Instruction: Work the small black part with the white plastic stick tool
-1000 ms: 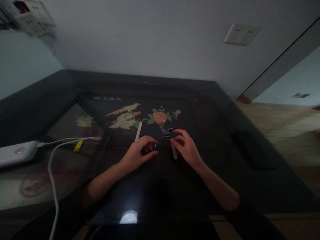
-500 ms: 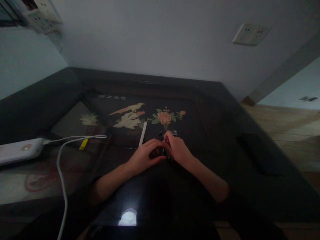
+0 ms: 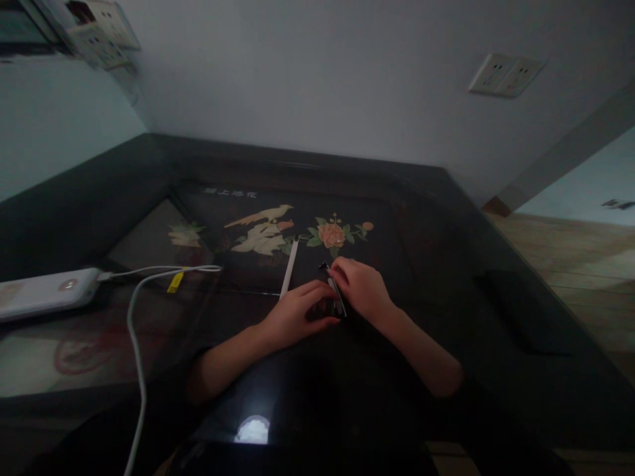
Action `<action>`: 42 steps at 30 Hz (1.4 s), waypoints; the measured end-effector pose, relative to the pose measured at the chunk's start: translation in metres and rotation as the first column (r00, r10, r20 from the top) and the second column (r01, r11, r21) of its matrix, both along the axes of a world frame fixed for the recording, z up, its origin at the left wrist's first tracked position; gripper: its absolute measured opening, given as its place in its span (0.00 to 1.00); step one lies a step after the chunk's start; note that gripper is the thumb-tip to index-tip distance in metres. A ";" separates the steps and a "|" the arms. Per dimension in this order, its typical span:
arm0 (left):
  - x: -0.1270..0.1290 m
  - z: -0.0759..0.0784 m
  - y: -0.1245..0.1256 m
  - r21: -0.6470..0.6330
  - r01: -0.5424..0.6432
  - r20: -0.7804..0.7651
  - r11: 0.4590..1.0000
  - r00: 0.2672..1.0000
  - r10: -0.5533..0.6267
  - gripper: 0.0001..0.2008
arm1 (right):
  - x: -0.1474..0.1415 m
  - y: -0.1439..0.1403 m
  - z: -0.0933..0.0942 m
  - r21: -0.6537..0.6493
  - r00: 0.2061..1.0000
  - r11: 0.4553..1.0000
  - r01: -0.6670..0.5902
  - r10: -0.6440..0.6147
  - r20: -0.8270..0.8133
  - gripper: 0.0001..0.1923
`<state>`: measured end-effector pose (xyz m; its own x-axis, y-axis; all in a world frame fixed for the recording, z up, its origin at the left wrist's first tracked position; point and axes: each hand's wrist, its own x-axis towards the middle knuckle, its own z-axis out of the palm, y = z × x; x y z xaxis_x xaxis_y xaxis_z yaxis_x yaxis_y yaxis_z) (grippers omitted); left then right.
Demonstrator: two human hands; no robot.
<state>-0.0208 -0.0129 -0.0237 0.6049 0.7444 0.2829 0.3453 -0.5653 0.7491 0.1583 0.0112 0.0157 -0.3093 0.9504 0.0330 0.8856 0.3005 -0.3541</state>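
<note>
Just beyond the near edge of the dark tabletop, both hands meet around a small, narrow object with a shiny metallic edge (image 3: 339, 297); its kind is too dim to make out. My left hand (image 3: 300, 316) grips its lower part between the thumb and curled fingers. At its upper end, the fingertips of my right hand (image 3: 361, 285) are closed, covering part of it. A small dark piece (image 3: 324, 266) shows beside the right fingertips. Behind my left fingers lies a thin white strip (image 3: 290, 266) with a dark tip, apparently flat on the table.
A white power bank (image 3: 49, 295) sits at the left, with a white cable (image 3: 136, 350) bearing a yellow tag (image 3: 174, 281). A dark flat object (image 3: 520, 311) lies at the right. Bird and flower pictures decorate the glossy tabletop (image 3: 307, 162). Wall sockets (image 3: 506, 75) are behind.
The view has shifted slightly, moving the scene rightward. The narrow object has turned so its shiny edge shows between my hands. A shiny patch beyond my right fingers no longer shows.
</note>
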 end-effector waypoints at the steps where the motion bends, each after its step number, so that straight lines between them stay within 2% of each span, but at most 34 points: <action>1: 0.000 0.000 -0.001 -0.003 0.010 -0.009 1.000 1.000 -0.010 0.14 | -0.001 0.003 0.003 0.014 1.000 1.000 -0.004 0.004 -0.008 0.10; 6: 0.000 0.001 -0.004 0.008 0.073 -0.014 0.997 0.997 -0.073 0.14 | -0.019 0.032 0.014 0.022 0.998 0.998 -0.063 0.063 -0.018 0.12; 11: -0.002 0.001 -0.005 0.081 0.115 -0.025 0.990 0.993 -0.113 0.16 | -0.052 0.058 0.014 -0.047 0.992 0.992 -0.116 0.119 0.053 0.13; 15: -0.003 0.000 -0.005 0.188 0.133 -0.012 0.973 0.991 -0.133 0.16 | -0.076 0.062 0.008 -0.096 0.983 0.990 -0.100 0.113 0.143 0.21; 19: -0.004 -0.001 -0.006 0.213 0.149 -0.035 0.966 0.989 -0.145 0.16 | -0.090 0.061 0.002 -0.153 0.971 0.985 -0.074 0.106 0.214 0.27; 28: -0.002 -0.001 -0.008 0.265 0.184 -0.049 0.946 0.983 -0.178 0.16 | -0.096 0.063 -0.003 -0.259 0.962 0.964 -0.054 0.120 0.245 0.18; 30: -0.002 0.000 -0.009 0.269 0.186 -0.056 0.945 0.983 -0.177 0.15 | -0.095 0.061 -0.005 -0.261 0.970 0.965 -0.034 0.095 0.223 0.17; 33: -0.001 0.001 -0.009 0.269 0.188 -0.073 0.945 0.982 -0.175 0.15 | -0.093 0.060 -0.005 -0.229 0.987 0.973 -0.011 0.047 0.153 0.12; 36: -0.002 0.002 -0.009 0.235 0.186 -0.075 0.954 0.982 -0.173 0.17 | -0.084 0.062 0.003 -0.172 1.000 0.985 -0.008 0.013 0.028 0.09; 39: -0.001 0.002 -0.010 0.132 0.152 -0.030 0.979 0.988 -0.150 0.19 | -0.064 0.062 0.019 -0.114 0.990 0.993 -0.012 -0.004 -0.140 0.11; 42: 0.002 0.000 -0.009 -0.048 0.041 0.086 0.998 0.996 -0.037 0.22 | -0.033 0.052 0.034 -0.130 0.952 0.990 -0.045 0.004 -0.305 0.12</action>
<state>-0.0183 -0.0224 -0.0232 0.6092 0.7350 0.2977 0.2576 -0.5385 0.8023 0.1250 0.0635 0.0500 -0.3278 0.9447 0.0015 0.7233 0.2520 -0.6430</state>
